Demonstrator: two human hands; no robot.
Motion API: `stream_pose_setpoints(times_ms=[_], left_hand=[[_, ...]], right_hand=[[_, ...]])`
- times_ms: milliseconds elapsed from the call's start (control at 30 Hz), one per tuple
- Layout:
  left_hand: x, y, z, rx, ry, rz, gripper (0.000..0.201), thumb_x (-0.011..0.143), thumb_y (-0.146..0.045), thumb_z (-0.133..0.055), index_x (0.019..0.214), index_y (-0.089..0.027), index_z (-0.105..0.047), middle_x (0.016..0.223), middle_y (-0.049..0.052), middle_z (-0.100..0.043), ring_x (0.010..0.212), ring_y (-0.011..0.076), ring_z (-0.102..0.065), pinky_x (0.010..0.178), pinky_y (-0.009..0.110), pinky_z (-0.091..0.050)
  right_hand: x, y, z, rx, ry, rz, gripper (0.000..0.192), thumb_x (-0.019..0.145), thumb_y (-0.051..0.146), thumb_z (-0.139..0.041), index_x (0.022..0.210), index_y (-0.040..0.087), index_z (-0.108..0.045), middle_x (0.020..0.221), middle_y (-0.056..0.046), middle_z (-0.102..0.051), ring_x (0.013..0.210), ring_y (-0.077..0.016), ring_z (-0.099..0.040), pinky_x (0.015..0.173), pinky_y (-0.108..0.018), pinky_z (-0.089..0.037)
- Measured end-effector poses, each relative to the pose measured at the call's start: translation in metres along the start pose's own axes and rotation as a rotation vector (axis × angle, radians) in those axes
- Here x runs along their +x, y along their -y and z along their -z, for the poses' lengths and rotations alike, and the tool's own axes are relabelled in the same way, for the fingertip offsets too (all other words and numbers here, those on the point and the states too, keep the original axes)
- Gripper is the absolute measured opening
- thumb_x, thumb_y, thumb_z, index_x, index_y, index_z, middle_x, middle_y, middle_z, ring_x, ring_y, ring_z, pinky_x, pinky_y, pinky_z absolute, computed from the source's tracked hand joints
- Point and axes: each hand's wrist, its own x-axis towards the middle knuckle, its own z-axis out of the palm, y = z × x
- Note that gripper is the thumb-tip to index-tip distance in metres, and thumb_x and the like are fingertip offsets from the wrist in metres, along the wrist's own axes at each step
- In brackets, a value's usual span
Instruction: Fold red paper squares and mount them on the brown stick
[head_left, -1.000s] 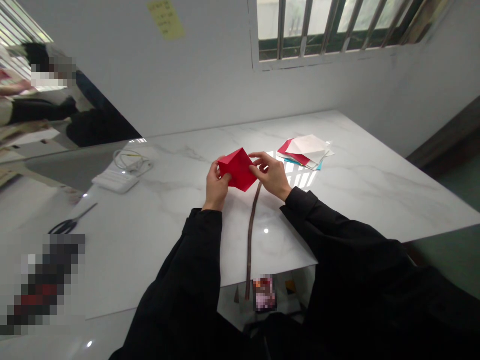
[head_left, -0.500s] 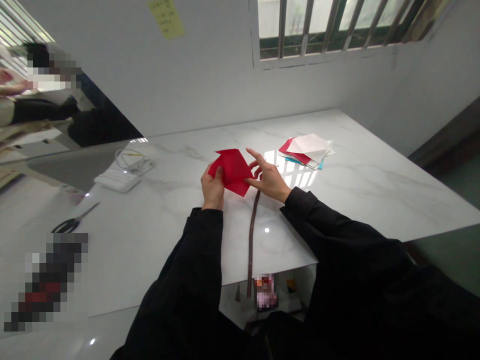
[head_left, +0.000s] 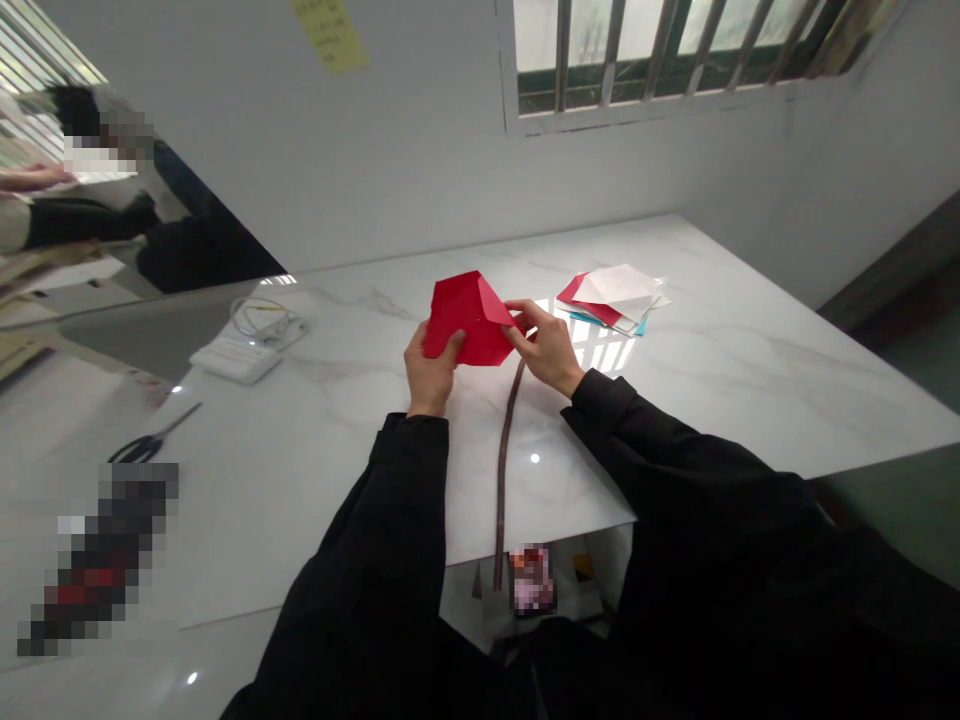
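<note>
1. Left hand (head_left: 430,368): thumb and fingers pinch red paper (head_left: 463,318).
2. Right hand (head_left: 546,345): fingertips grip its right edge.
3. The paper is up above the table (head_left: 720,370).
4. Yellow note (head_left: 330,35): writing too blurred to read.

a pale grey wall (head_left: 420,170) is fitted with a framed window (head_left: 679,50), which is crossed by metal bars (head_left: 562,60). a yellow note (head_left: 330,37) is fixed to the wall, left of the window. a glossy, grey-veined white table (head_left: 757,370) is set against the wall; barred daylight is reflected on its top. a second barred window (head_left: 34,50) is located at upper left. beyond the table's right edge, a dark greenish area (head_left: 911,530) is shown indistinctly.
</note>
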Motion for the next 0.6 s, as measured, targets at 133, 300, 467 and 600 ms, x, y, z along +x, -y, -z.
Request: stream_pose_setpoints(times_ms=[133,300,467,600], left_hand=[[0.003,0.005,0.005,0.037,-0.027,0.017,0.052,0.07,-0.054,-0.093,0.1,-0.016,-0.074,0.086,0.005,-0.074,0.077,0.0188,-0.071,0.065,0.026,-0.06],[0.012,0.016,0.014,-0.139,-0.068,0.096,0.059,0.073,-0.053,-0.092,0.116,-0.019,-0.072,0.115,0.012,-0.078,0.103,0.0245,-0.075,0.086,0.034,-0.064],[0.019,0.023,0.019,-0.142,-0.085,0.097,0.052,0.081,-0.052,-0.085,0.118,-0.019,-0.071,0.123,0.013,-0.077,0.111,0.0257,-0.074,0.099,0.04,-0.06],[0.017,0.019,0.02,0.117,-0.142,-0.077,0.042,0.09,-0.054,-0.074,0.109,-0.017,-0.071,0.107,0.009,-0.078,0.102,0.0222,-0.074,0.098,0.036,-0.058]], right_hand=[[0.005,-0.004,0.001,0.07,-0.066,-0.004,0.025,0.1,0.04,-0.058,0.093,0.019,-0.069,0.076,-0.001,-0.069,0.07,-0.0158,-0.063,0.065,-0.027,-0.049],[0.005,-0.005,-0.001,0.158,-0.015,-0.058,0.032,0.099,0.043,-0.058,0.082,0.018,-0.068,0.073,-0.002,-0.07,0.068,-0.0164,-0.064,0.067,-0.028,-0.05],[0.0,-0.005,-0.004,-0.005,0.053,-0.047,0.013,0.09,0.029,-0.065,0.093,0.019,-0.072,0.078,-0.002,-0.073,0.073,-0.018,-0.067,0.072,-0.03,-0.053],[-0.001,-0.007,-0.003,-0.021,0.067,-0.009,0.046,0.083,0.02,-0.068,0.13,0.019,-0.065,0.099,-0.004,-0.075,0.079,-0.0177,-0.067,0.075,-0.032,-0.057]])
